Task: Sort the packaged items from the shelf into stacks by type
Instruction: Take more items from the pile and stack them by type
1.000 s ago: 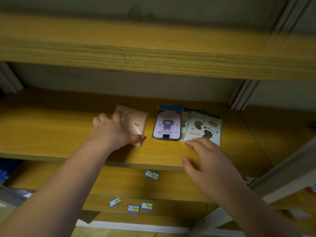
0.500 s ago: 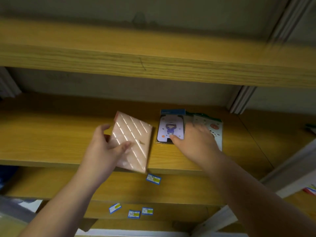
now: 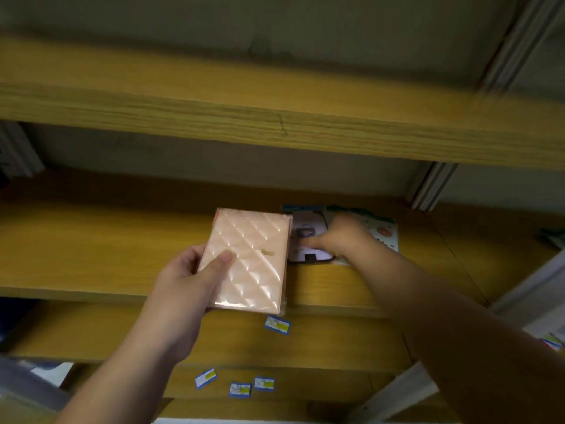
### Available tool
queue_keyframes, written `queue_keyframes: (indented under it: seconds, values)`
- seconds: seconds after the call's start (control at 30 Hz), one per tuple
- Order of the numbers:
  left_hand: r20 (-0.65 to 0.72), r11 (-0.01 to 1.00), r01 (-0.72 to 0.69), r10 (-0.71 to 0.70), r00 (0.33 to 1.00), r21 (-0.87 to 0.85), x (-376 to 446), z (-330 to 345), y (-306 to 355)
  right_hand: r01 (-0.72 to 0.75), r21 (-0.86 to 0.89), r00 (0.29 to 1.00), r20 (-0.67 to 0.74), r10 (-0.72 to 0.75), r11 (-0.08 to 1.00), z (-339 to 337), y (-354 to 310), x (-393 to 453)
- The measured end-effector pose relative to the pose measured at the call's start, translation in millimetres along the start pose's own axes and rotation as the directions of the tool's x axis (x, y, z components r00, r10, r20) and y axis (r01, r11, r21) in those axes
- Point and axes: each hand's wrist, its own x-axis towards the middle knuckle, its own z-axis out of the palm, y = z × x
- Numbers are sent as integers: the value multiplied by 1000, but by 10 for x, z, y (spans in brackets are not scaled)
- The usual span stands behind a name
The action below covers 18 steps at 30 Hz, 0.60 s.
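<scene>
My left hand [image 3: 186, 280] grips a peach quilted packaged case [image 3: 247, 258], held face up above the front edge of the wooden shelf [image 3: 91, 246]. My right hand [image 3: 342, 240] rests on a purple cartoon phone-case package [image 3: 308, 240] lying flat on the shelf, thumb and fingers pinching its right side. Partly under that hand lies a pale green package with paw prints [image 3: 382, 237]. The hand hides the seam between the two packages.
An upper shelf board [image 3: 275, 117] overhangs close above. Blue and yellow price labels [image 3: 277, 325] sit on the lower shelf edges. White metal uprights [image 3: 431, 185] stand at the back right, and another white strut [image 3: 397, 396] crosses the lower right.
My left hand has lifted the peach case off the shelf and turned it face up toward me. My right hand has reached forward onto the purple package.
</scene>
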Motion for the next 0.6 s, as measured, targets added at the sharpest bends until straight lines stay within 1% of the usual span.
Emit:
queue_keyframes:
  seconds: [0.03, 0.1, 0.17, 0.27, 0.33, 0.4, 0.5, 0.6]
  values:
    - [2, 1000, 2, -2, 1000, -12, 4, -2, 7, 7, -35, 1000, -3, -7, 999, -20, -1, 1]
    - [5, 1000, -5, 5, 1000, -25, 25, -10, 4, 15, -95, 998, -59, -21, 995, -5, -10, -18]
    - [7, 999, -24, 24, 1000, -36, 47, -11, -18, -8, -150, 995, -98, -7, 989, 72, -31, -52]
    - [-13, 998, -20, 19, 1000, -59, 73, 2, -62, -39, -281, 992, -125, 4, 959, 228, -102, -104]
    - [-9, 998, -3, 2, 1000, -65, 93, 15, -81, -56, -297, 992, -128, 18, 953, 241, -154, -117]
    - [-5, 999, 15, -15, 1000, -50, 107, 26, -100, -46, -254, 996, -87, 24, 966, 207, -168, -99]
    - [-3, 998, 28, -28, 1000, -59, 105, 43, -117, -46, -91, 999, -19, 45, 995, 99, -174, -93]
    - [2, 996, 28, -28, 1000, -79, 86, 71, -102, -11, 40, 1000, -11, 12, 999, 37, -183, -88]
